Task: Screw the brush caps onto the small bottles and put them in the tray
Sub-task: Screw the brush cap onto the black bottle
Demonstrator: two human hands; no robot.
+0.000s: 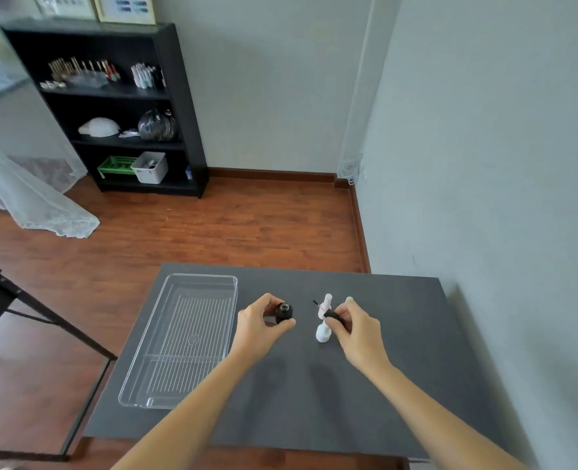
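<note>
A small black bottle (283, 312) with an open neck stands on the dark table, gripped between the thumb and fingers of my left hand (258, 325). My right hand (355, 329) pinches a black brush cap (332, 315), whose thin brush tip (315, 302) points up and left. A white bottle (323, 333) stands just under that cap, and a white brush cap (325, 304) lies behind it. A pale green object (349, 299) peeks out beyond my right fingers. The clear plastic tray (165, 340) lies to the left of both hands with nothing in it.
The dark table (399, 368) ends near the wall on the right and at the floor edge in front. A black metal frame (6, 300) stands to the left. A black shelf (118, 106) with small items is across the wooden floor.
</note>
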